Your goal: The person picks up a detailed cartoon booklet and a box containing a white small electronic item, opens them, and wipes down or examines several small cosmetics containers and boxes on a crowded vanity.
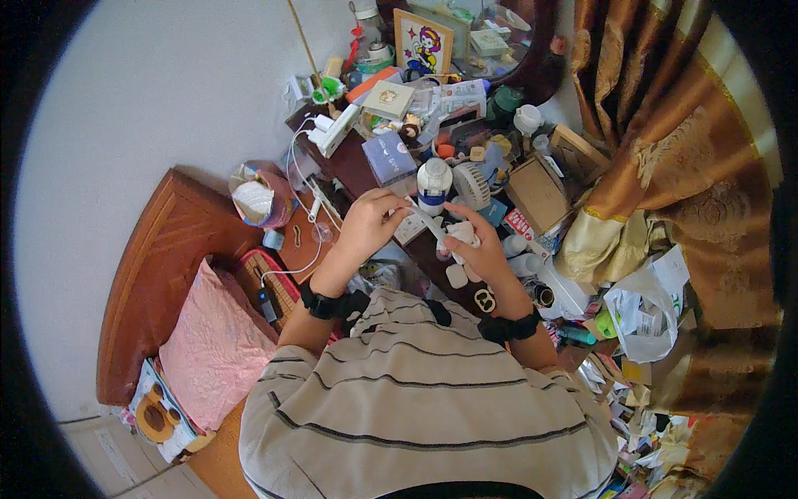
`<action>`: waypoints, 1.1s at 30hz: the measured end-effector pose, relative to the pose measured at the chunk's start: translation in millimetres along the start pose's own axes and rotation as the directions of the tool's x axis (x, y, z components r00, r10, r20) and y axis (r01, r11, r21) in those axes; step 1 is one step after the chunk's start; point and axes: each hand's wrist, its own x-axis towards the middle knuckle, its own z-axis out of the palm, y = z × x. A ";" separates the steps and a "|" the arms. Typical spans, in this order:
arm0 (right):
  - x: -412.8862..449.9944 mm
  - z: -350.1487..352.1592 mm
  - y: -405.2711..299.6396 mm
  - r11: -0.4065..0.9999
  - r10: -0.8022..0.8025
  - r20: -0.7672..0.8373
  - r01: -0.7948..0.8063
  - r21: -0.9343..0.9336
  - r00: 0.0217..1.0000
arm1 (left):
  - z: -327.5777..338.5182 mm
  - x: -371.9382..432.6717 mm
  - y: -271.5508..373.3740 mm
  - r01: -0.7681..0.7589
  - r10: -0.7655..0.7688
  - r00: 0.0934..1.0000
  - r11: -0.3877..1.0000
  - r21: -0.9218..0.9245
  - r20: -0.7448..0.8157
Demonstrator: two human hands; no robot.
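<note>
Between my two hands stretches a thin white strip (426, 219), its material unclear. My left hand (378, 219) pinches the upper left end with thumb and fingers. The other end is in my right hand (474, 240), beside a crumpled white item (462, 233) that this hand also holds. Just beyond the strip stands a clear bottle with a blue band (434, 182). A white handheld fan (472, 186) is to the right of the bottle. Under the strip, a flat white card or box (411, 228) lies on the dark tabletop.
Cluttered items cover the dark table, among them a blue-purple box (389, 157), a white power strip (334, 130) with cables and an open cardboard box (537, 194). A wooden headboard (168, 268) and pink pillow (215, 349) are at left. A plastic bag (645, 312) hangs at right.
</note>
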 end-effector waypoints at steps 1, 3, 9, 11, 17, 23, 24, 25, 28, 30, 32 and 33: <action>-0.8 -1.1 0.4 0.999 -0.044 -0.047 0.044 -0.012 0.998 | 2.1 3.4 -0.3 -0.012 0.012 1.000 1.000 0.000 0.008; -2.7 -4.0 2.6 0.996 -0.093 -0.113 0.091 -0.023 0.989 | 8.0 11.3 1.3 -0.021 0.022 0.998 1.000 -0.024 0.061; -13.5 -19.9 11.4 0.997 -0.074 -0.262 0.069 -0.025 0.962 | 25.1 34.6 8.8 -0.150 0.149 0.979 0.989 -0.002 0.139; -18.5 -25.5 11.6 0.997 -0.026 -0.300 0.045 0.057 0.954 | 31.0 43.1 9.6 -0.206 0.204 0.970 0.979 -0.004 0.134; -23.8 -31.6 8.0 0.994 -0.047 -0.422 0.083 0.067 0.905 | 19.5 83.4 16.6 -0.163 0.163 0.946 0.986 -0.024 0.281; -24.6 -48.0 18.7 0.979 -0.101 -0.514 0.176 0.099 0.852 | -16.7 141.3 -1.7 0.185 -0.218 0.956 0.967 0.173 0.197; -25.0 -49.2 18.4 0.985 -0.073 -0.493 0.141 0.101 0.867 | -19.6 149.5 -14.6 0.174 -0.214 0.957 0.963 0.205 0.196; -25.5 -50.7 18.6 0.990 -0.045 -0.480 0.104 0.098 0.876 | -18.0 159.2 -30.6 0.157 -0.205 0.958 0.960 0.230 0.202; -25.5 -48.1 19.1 0.981 0.014 -0.463 0.078 0.180 0.886 | -9.1 183.9 -53.5 0.149 -0.223 0.933 0.954 0.262 0.283; -24.6 -49.3 18.1 0.981 0.024 -0.447 0.066 0.183 0.894 | 5.0 199.8 -88.8 0.046 -0.156 0.929 0.948 0.314 0.336; -25.4 -50.1 18.3 0.981 0.037 -0.440 0.051 0.186 0.897 | 20.3 219.0 -100.7 0.044 -0.203 0.897 0.925 0.377 0.394; -25.5 -50.1 17.8 0.981 0.051 -0.457 0.042 0.192 0.888 | 29.4 230.7 -107.8 0.038 -0.252 0.863 0.897 0.440 0.439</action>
